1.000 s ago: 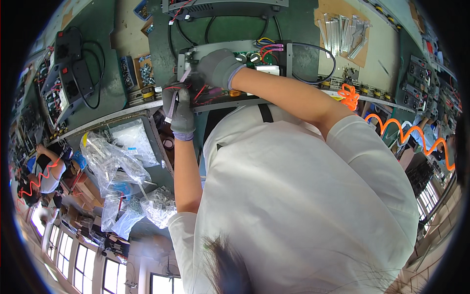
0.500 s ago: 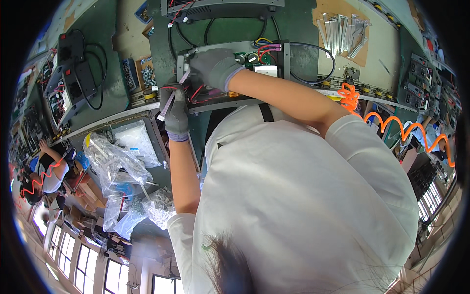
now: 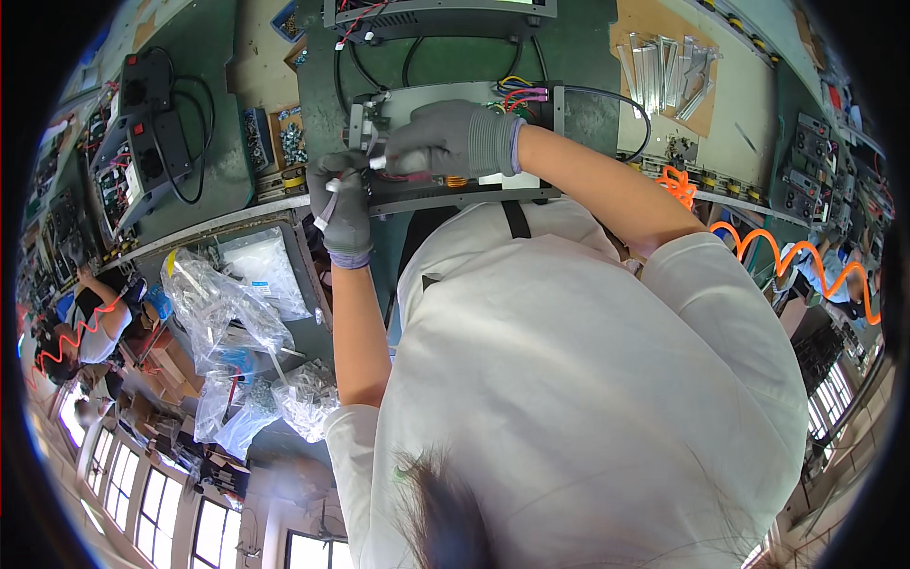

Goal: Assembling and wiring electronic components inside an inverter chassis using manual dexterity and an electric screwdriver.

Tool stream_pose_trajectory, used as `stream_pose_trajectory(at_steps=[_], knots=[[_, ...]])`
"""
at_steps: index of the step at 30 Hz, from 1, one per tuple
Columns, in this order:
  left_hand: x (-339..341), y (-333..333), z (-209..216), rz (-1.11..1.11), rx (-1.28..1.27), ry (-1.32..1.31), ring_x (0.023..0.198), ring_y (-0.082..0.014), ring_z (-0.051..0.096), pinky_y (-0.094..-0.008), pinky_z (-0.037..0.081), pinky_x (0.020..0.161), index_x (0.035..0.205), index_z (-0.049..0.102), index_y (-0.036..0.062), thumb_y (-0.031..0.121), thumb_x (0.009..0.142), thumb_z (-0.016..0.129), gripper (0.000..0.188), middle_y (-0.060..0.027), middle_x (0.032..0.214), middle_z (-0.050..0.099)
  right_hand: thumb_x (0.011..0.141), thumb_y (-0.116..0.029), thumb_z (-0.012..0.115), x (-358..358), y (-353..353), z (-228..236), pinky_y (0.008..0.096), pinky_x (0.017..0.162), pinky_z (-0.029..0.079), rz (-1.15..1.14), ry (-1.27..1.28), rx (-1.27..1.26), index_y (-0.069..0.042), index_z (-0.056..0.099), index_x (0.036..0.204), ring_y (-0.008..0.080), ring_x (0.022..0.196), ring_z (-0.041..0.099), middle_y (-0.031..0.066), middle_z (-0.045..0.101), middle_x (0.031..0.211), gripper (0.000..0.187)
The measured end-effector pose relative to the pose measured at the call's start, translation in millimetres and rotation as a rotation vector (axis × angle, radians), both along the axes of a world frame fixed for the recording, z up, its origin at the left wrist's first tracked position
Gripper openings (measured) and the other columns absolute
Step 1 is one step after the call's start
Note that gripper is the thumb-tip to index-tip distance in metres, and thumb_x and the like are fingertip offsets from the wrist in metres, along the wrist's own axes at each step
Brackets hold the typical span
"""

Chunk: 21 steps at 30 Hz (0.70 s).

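Note:
An electronic device in an open metal case (image 3: 559, 119) lies in front of me, with red and yellow wires (image 3: 521, 93) inside. My left hand (image 3: 343, 209), in a grey glove, is closed at the case's near left corner. A pale, flat ribbon cable (image 3: 328, 207) passes through its fingers. My right hand (image 3: 450, 142), gloved alike, reaches over the case with its fingertips pinched close to the left ones. A pale piece, seemingly the cable's other part, shows at those fingertips. The gloves hide much of the board and the exact grip.
Another black device (image 3: 445, 19) stands behind the case. Small-parts bins (image 3: 289, 137) and black power units (image 3: 156, 142) are at left. Metal strips (image 3: 664, 76) lie on cardboard at right, near an orange coiled hose (image 3: 749, 237). Plastic bags (image 3: 227, 313) lie at lower left.
My right hand has drawn back to the right and lower, its fingertips now meeting the left hand's. The left hand has turned slightly, and less of the ribbon cable hangs in view.

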<state>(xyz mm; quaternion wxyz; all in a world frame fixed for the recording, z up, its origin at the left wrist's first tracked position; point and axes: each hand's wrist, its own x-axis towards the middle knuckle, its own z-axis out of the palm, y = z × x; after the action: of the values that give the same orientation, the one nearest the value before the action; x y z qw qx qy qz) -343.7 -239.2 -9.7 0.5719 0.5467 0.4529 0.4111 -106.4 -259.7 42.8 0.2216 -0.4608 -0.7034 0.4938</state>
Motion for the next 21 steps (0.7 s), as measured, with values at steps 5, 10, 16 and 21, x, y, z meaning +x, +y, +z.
stream_pose_trajectory(at_steps=[5, 10, 16, 21], knots=[[-1.8, -3.0, 17.3, -0.160, 0.150, 0.211, 0.091, -0.0196, 0.065, -0.0324, 0.050, 0.084, 0.113, 0.067, 0.0040, 0.025, 0.091, 0.073, 0.030, -0.0071, 0.095, 0.067, 0.094, -0.028, 0.058, -7.4, -6.9, -17.9, 0.0452, 0.073, 0.054, -0.084, -0.284, 0.010, -0.029, 0.067, 0.119, 0.0332, 0.082, 0.069, 0.0097, 0.072, 0.092, 0.027], [6.0, -0.3, 22.9, -0.119, 0.196, 0.512, 0.087, -0.0225, 0.066, -0.0331, 0.051, 0.078, 0.101, 0.072, 0.0097, 0.022, 0.085, 0.077, 0.021, -0.0105, 0.095, 0.068, 0.086, -0.028, 0.067, -25.0, -4.0, -0.6, 0.0464, 0.072, 0.054, -0.160, -0.558, -0.018, -0.024, 0.068, 0.115, 0.0314, 0.084, 0.069, 0.0108, 0.068, 0.083, 0.029], [9.9, 4.5, 13.2, 0.268, 0.002, 0.085, 0.084, -0.0132, 0.055, -0.0289, 0.047, 0.077, 0.105, 0.065, -0.0008, 0.025, 0.095, 0.070, 0.029, -0.0033, 0.089, 0.061, 0.082, -0.028, 0.072, -38.7, 8.0, -38.3, 0.0457, 0.074, 0.055, -0.105, -0.625, -0.014, -0.019, 0.071, 0.103, 0.0276, 0.093, 0.070, 0.0058, 0.070, 0.099, 0.023], [12.2, 3.7, 5.7, 0.299, -0.147, -0.057, 0.080, -0.0117, 0.053, -0.0257, 0.044, 0.073, 0.108, 0.063, -0.0005, 0.028, 0.096, 0.068, 0.031, -0.0031, 0.088, 0.059, 0.080, -0.027, 0.072, -49.0, 15.7, -58.2, 0.0460, 0.077, 0.056, -0.127, -0.683, -0.008, -0.019, 0.072, 0.101, 0.0260, 0.097, 0.070, 0.0035, 0.068, 0.105, 0.022]])
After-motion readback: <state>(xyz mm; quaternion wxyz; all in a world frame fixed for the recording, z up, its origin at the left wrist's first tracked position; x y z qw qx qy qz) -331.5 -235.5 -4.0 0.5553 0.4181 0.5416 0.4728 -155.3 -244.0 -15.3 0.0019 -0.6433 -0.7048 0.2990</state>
